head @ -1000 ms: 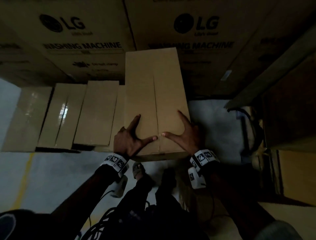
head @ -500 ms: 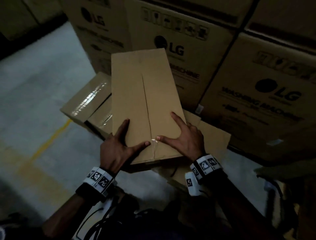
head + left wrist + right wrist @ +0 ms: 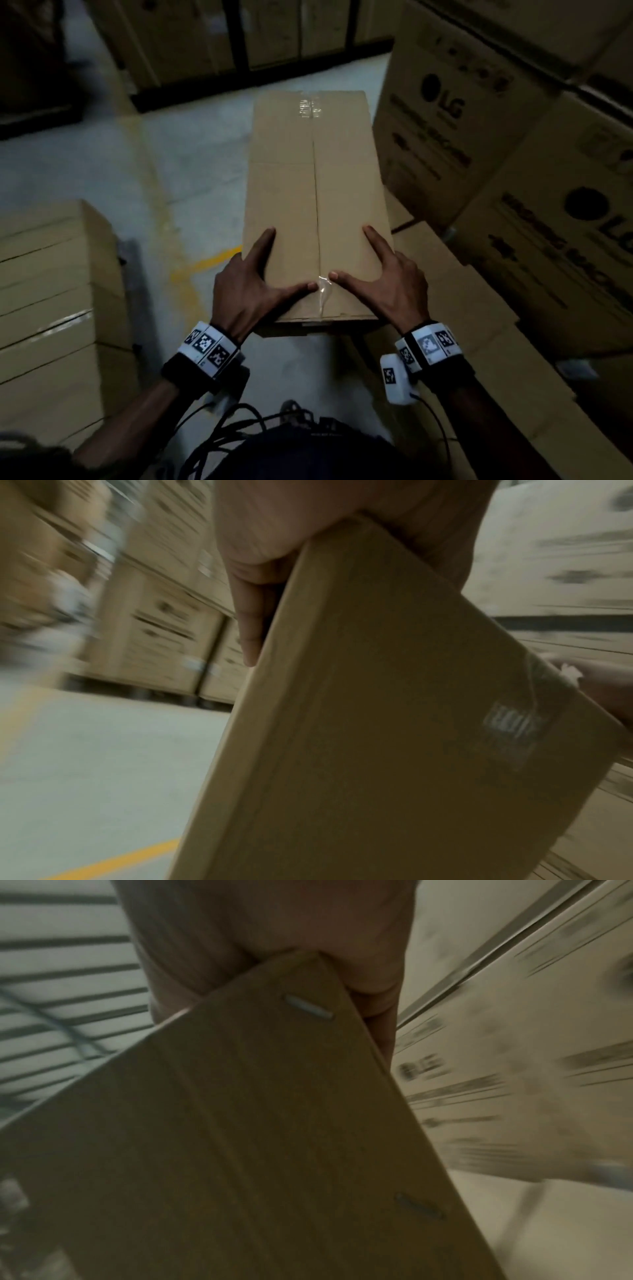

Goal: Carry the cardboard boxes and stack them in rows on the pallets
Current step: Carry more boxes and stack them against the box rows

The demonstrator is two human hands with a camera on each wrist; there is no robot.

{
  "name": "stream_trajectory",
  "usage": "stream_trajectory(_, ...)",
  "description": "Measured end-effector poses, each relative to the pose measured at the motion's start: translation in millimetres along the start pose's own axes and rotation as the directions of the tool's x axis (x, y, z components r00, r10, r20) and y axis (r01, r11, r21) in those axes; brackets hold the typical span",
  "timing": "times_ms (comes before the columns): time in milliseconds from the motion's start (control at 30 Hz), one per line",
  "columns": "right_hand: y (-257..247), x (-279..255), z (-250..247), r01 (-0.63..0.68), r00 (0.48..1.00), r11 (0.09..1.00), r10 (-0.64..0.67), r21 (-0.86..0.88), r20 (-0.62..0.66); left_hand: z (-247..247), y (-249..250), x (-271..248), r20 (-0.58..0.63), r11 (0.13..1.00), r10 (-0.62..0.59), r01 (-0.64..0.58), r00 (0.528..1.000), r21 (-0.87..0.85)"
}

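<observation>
I hold a long plain cardboard box (image 3: 315, 192) level in front of me, its taped seam running away from me. My left hand (image 3: 263, 274) grips its near left corner and my right hand (image 3: 373, 274) its near right corner. Each thumb lies on top near the seam, each index finger along the top edge, and the other fingers wrap over the sides. In the left wrist view, fingers (image 3: 250, 631) press the box's side (image 3: 377, 723). The right wrist view shows my palm (image 3: 373, 993) clamped on a stapled corner of the box (image 3: 257, 1137).
A stack of similar plain boxes (image 3: 51, 308) stands at my left. Large LG washing machine cartons (image 3: 479, 144) tower at the right, with low boxes (image 3: 479, 349) in front of them. Grey floor with a yellow line (image 3: 202, 270) lies ahead; more cartons (image 3: 212, 37) line the far side.
I have turned left with the box, away from the row on the floor by the LG cartons. The stack on the left has come into view. My grip is unchanged.
</observation>
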State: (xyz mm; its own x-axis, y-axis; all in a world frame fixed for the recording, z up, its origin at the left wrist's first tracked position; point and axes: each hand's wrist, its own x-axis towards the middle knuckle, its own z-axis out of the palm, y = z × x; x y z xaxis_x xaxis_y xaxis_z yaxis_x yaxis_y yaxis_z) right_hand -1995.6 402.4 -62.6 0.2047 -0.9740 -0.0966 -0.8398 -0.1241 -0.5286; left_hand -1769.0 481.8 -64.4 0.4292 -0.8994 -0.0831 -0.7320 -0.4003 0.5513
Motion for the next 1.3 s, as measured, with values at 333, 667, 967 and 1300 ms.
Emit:
stream_trajectory(333, -158, 146, 79, 0.26, 0.957, 0.965, -0.254, -0.024, 0.141, -81, -106, 107, -0.138, 0.967, -0.252, 0.243, 0.958, -0.077)
stream_trajectory(667, -308, 356, 172, 0.436, 0.868, 0.898, -0.436, 0.056, 0.239, -147, -185, 298, -0.262, 0.902, -0.428, 0.426, 0.865, -0.067)
stream_trajectory(967, -455, 537, 235, 0.556, 0.773, 0.829, -0.54, 0.054, 0.332, -212, -258, 477, -0.265, 0.832, -0.552, 0.542, 0.791, -0.115)
stream_trajectory(1300, -638, 729, 343, 0.669, 0.686, 0.742, -0.64, 0.046, 0.347, -294, -384, 695, -0.316, 0.796, -0.602, 0.579, 0.733, -0.174)
